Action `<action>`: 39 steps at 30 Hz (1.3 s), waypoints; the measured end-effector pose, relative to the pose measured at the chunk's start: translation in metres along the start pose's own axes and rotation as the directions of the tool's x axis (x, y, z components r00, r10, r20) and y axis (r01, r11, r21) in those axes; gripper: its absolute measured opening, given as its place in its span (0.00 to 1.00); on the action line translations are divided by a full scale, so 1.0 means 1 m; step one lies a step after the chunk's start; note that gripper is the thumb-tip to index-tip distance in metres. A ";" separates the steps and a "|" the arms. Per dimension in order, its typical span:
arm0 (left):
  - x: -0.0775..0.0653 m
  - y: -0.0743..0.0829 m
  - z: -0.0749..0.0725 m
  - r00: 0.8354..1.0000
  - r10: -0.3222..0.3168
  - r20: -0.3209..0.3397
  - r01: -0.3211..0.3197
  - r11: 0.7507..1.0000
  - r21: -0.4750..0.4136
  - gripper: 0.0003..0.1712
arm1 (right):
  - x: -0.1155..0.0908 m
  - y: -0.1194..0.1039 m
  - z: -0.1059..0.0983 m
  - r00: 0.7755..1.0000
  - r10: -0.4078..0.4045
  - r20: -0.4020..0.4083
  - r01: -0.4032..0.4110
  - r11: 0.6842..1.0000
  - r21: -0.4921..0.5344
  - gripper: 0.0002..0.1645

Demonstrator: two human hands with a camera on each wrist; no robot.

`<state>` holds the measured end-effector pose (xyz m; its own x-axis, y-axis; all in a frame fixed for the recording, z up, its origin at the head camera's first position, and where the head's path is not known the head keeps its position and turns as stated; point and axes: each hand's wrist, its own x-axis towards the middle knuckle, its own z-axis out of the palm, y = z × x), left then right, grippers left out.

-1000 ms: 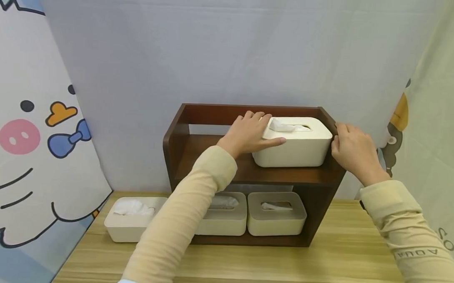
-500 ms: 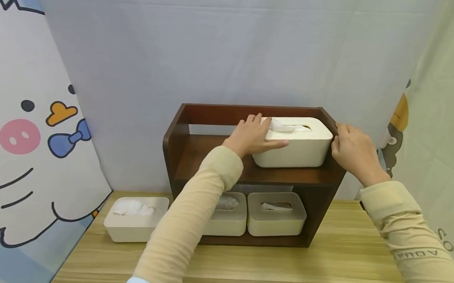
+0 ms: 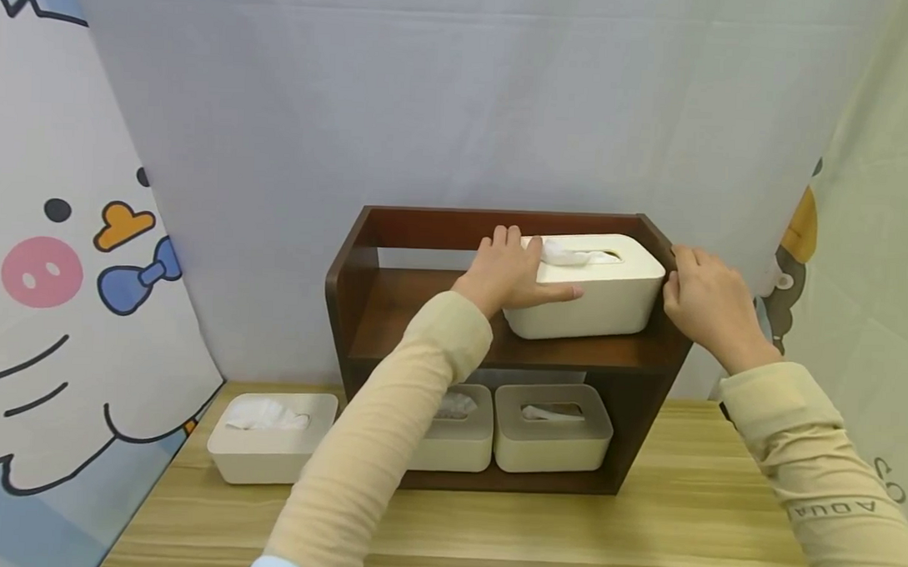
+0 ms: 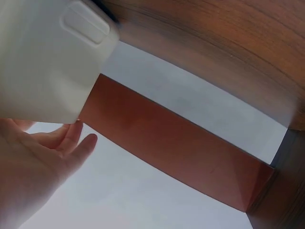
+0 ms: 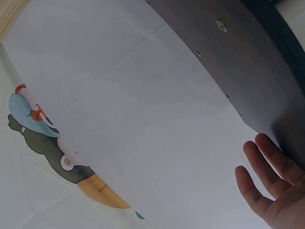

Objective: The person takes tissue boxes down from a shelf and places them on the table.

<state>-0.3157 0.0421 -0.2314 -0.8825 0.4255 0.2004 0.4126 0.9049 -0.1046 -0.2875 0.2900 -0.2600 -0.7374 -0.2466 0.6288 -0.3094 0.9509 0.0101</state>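
A cream tissue box (image 3: 603, 305) with a white tissue showing in its slot stands on the upper tier of a dark brown wooden shelf (image 3: 342, 296), at the right end. My left hand (image 3: 503, 273) holds the box's left end, fingers over the top and thumb along the front. In the left wrist view, fingertips (image 4: 88, 143) reach just past the box's edge. My right hand (image 3: 712, 305) grips the shelf's right side panel at its top front edge. From the right wrist, several fingers lie against the outside of that side panel (image 5: 238, 52).
Two more tissue boxes, the left one (image 3: 451, 454) partly behind my left sleeve and the right one (image 3: 553, 454), sit in the lower tier. Another tissue box (image 3: 260, 460) stands on the wooden table (image 3: 490, 535) left of the shelf. A pale curtain (image 3: 279, 144) hangs behind.
My left hand has slid slightly right and down along the tissue box. The box's left end has come a little forward, angling it slightly. My right hand stays put on the shelf.
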 end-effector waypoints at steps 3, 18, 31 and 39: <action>-0.003 0.002 -0.002 1.000 -0.013 -0.001 0.013 1.000 0.025 0.55 | 0.000 0.000 -0.001 1.000 -0.002 0.005 0.002 1.000 0.002 0.23; 0.002 0.011 -0.008 0.997 0.054 0.056 -0.047 0.992 -0.116 0.53 | -0.003 0.002 -0.004 1.000 -0.009 -0.026 0.009 1.000 0.009 0.22; 0.007 0.012 -0.007 0.993 0.019 0.119 0.007 0.976 -0.217 0.55 | -0.001 -0.001 -0.004 0.999 -0.022 -0.038 0.022 1.000 0.005 0.22; 0.007 0.010 -0.007 0.994 0.012 0.105 0.009 0.980 -0.197 0.57 | -0.001 -0.004 -0.003 1.000 -0.005 -0.011 0.005 1.000 0.002 0.22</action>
<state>-0.3160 0.0539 -0.2241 -0.8963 0.4330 0.0954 0.4410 0.8929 0.0908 -0.2839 0.2870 -0.2580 -0.7291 -0.2491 0.6374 -0.3145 0.9492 0.0112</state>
